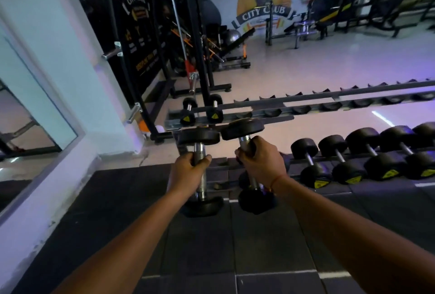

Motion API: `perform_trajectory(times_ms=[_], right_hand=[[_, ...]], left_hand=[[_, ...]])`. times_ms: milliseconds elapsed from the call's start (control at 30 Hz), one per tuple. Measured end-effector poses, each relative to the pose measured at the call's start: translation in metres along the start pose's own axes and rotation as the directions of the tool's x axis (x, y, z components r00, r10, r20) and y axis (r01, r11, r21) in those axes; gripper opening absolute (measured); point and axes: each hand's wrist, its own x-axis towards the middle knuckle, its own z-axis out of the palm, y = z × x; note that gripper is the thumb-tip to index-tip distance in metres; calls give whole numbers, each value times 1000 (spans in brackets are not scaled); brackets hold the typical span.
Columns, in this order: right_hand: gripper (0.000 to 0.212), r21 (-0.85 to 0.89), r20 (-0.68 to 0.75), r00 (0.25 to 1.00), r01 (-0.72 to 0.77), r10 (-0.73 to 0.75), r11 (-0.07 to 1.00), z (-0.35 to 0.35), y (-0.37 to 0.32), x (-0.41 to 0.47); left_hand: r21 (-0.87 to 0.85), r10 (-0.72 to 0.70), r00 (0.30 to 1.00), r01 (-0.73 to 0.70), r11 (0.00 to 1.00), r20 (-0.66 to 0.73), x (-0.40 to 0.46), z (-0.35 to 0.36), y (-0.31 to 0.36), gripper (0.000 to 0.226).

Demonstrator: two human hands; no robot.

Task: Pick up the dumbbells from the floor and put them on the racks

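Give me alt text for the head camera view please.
A person's left hand and right hand each grip the metal handle of a black round-headed dumbbell, raised toward a long grey metal rack holding two small black dumbbells.

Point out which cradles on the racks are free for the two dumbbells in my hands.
Free: the top rack, every cradle right of the two small dumbbells at its left end. Crowded: the lower rack to the right, filled with dumbbells side by side. Left hand and right hand each grip a dumbbell.
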Motion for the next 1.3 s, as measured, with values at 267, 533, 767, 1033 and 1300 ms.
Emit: perform_trajectory(times_ms=[267, 533, 767, 1033, 1300], right_hand=[[32, 8, -115, 978, -177, 177, 984, 10, 64, 218], [25, 6, -84, 969, -231, 231, 973, 14, 162, 441], [27, -22, -31, 951, -308, 308, 951, 37, 234, 596], [24, -146, -12, 906, -420, 423, 896, 85, 332, 731], [19, -166, 129, 835, -513, 534, 842, 136, 424, 798]], left_hand=[[3, -5, 994, 5, 1000, 111, 254, 94, 14, 28], [-66, -22, 987, 33, 997, 161, 459, 214, 33, 22], [-72, -172, 967, 188, 980, 187, 607, 299, 14, 18], [-80, -377, 906, 398, 914, 192, 746, 392, -52, 26], [13, -531, 822, 540, 841, 204, 801, 457, -118, 29]])
